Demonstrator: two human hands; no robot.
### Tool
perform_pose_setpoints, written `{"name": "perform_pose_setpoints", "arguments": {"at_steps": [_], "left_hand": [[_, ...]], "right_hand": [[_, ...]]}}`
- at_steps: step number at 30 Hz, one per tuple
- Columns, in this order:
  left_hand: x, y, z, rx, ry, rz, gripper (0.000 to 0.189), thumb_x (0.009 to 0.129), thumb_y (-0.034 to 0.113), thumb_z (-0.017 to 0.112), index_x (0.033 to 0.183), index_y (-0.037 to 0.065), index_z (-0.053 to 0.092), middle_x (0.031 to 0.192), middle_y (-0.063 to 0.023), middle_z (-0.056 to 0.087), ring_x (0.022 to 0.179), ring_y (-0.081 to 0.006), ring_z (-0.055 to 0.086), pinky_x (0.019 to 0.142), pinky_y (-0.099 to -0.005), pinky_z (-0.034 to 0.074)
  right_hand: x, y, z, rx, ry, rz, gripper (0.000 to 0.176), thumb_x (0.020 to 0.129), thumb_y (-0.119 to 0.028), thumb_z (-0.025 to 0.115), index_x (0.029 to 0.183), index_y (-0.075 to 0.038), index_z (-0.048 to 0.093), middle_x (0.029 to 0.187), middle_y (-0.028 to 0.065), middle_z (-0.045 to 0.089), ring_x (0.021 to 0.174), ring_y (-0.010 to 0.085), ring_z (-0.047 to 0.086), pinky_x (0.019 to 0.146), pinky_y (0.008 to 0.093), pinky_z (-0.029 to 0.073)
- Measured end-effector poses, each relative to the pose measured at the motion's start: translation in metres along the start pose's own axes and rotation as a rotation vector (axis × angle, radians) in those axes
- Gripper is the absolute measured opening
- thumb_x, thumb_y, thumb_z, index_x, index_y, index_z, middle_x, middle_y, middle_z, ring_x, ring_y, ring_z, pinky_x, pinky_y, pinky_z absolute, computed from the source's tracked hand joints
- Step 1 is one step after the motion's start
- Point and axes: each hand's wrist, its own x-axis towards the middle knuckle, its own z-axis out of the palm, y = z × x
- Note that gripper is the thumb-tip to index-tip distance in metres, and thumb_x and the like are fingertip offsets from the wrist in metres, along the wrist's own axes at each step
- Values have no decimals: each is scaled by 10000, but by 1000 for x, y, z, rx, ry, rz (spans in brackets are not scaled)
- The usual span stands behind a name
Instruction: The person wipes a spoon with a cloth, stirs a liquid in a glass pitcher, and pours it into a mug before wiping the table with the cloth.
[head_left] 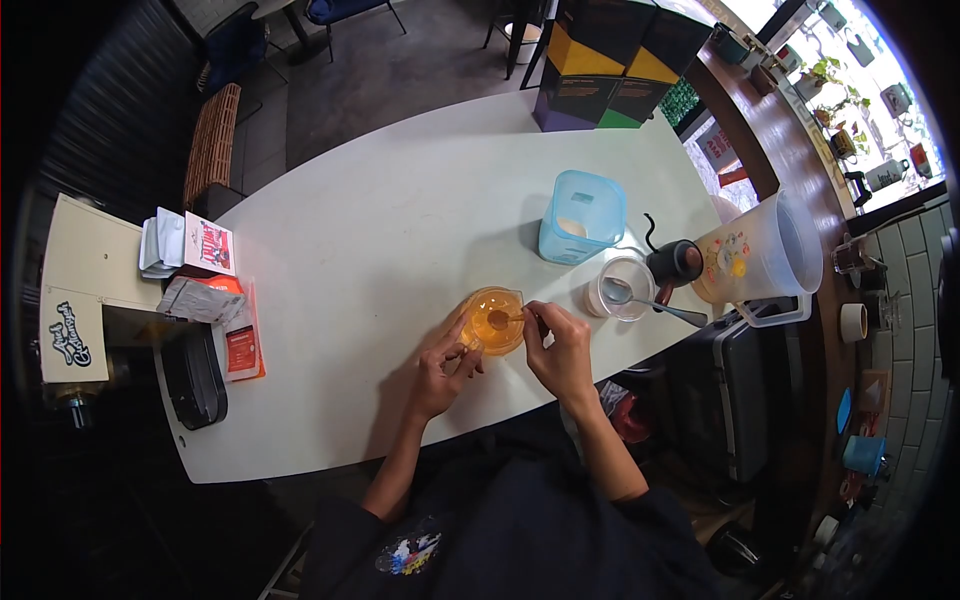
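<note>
A clear glass cup (487,342) of amber liquid stands on the white table (350,240), close to its near edge. My left hand (440,378) is closed on the cup's left side, fingers against the glass. In my right hand (560,350) a small spoon (501,319) is pinched by its handle, its bowl down in the cup. To the right, a clear plastic tub (622,275) holds a larger metal spoon (660,303). A translucent blue container (583,215) with something pale inside stands behind.
A black gooseneck kettle (676,261) and a large plastic pitcher (757,250) stand at the right edge. Dark boxes (610,75) are stacked at the far end. Packets (205,298) and a black case (194,378) lie at the left.
</note>
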Motion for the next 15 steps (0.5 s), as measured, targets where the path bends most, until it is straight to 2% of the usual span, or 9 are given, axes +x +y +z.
{"name": "perform_pose_setpoints", "arguments": {"at_steps": [2, 4, 7, 10, 12, 15], "left_hand": [[0, 2, 0, 1, 5, -14, 626, 963, 154, 629, 1510, 38, 347, 743, -41, 677, 689, -88, 612, 739, -257, 507], [0, 2, 1, 1, 12, -27, 628, 963, 159, 630, 1508, 30, 347, 740, -41, 674, 687, -88, 610, 751, -254, 503], [0, 3, 2, -8, 15, 25, 639, 956, 159, 638, 1505, 14, 344, 724, -37, 660, 684, -79, 601, 778, -253, 496], [1, 3, 4, -38, 25, 11, 688, 923, 142, 681, 1505, 12, 338, 733, -25, 652, 686, -70, 596, 795, -251, 492], [4, 0, 7, 91, 52, 109, 751, 874, 114, 736, 1501, 10, 337, 752, -22, 650, 685, -65, 598, 776, -240, 495], [7, 10, 12, 75, 82, 69, 813, 819, 124, 798, 1486, 5, 349, 778, -34, 663, 691, -68, 607, 745, -236, 507]], "right_hand": [[0, -1, -1, 24, -1, -3, 67, 865, 17, 653, 915, 58, 670, 732, 153, 653, 571, 212, 595, 582, 314, 477], [0, -1, -4, -4, -4, -24, 100, 864, 18, 647, 957, 50, 664, 801, 165, 675, 603, 236, 644, 563, 327, 486], [0, 2, -5, 8, -13, -6, 100, 857, 21, 651, 952, 50, 663, 797, 162, 674, 599, 221, 636, 570, 322, 488], [-2, 3, -5, 4, -7, -6, 109, 849, 22, 654, 956, 48, 658, 777, 160, 668, 594, 206, 628, 575, 317, 489], [-3, 6, -3, 18, -16, -2, 112, 847, 24, 653, 957, 45, 657, 767, 159, 665, 592, 203, 626, 575, 315, 490], [-5, 7, -1, 37, -36, 15, 131, 840, 29, 654, 971, 40, 652, 750, 156, 660, 586, 197, 620, 576, 312, 492]]}}
